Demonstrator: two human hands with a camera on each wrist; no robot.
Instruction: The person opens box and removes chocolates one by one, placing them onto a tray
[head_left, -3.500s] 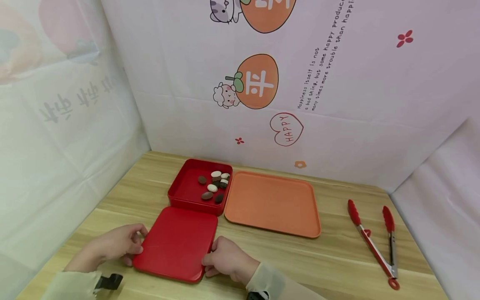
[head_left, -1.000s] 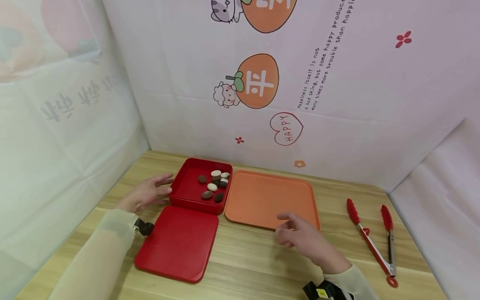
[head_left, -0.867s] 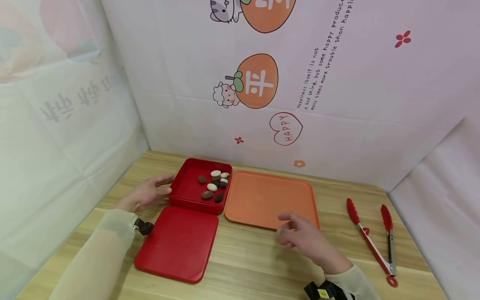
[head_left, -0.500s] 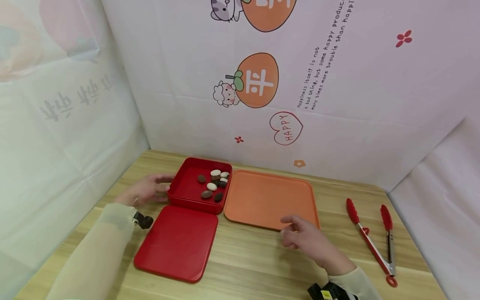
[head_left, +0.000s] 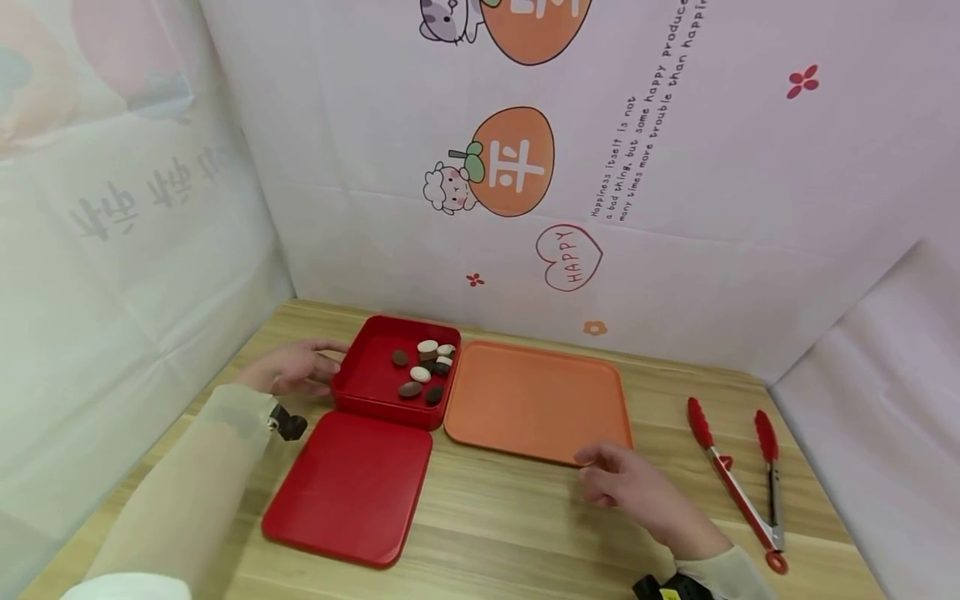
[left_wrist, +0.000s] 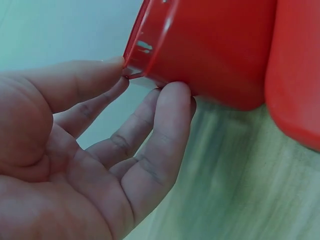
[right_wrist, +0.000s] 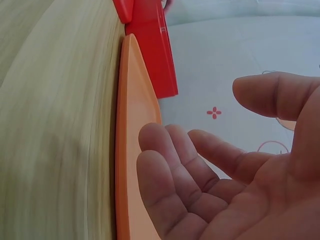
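The wooden table point(head_left: 525, 517) held everything, and the orange tray point(head_left: 536, 400) was the broadest thing on it, its long side running left to right, with the red lid point(head_left: 348, 487) flat in front of the red box point(head_left: 367, 387). That box, holding small brown and white pebbles point(head_left: 422, 369), sat touching the tray's left edge. My left hand point(head_left: 292, 371) lay against the box's left wall, fingers point(left_wrist: 165, 115) loosely straight, tips touching it. My right hand point(head_left: 626, 487) hung relaxed and spread, holding nothing, just off the tray's near right corner; the red tongs point(head_left: 738, 479) lay to its right, handles toward me. Only the left wrist view showed the fingertips meeting the rim; only the head view showed the tongs.
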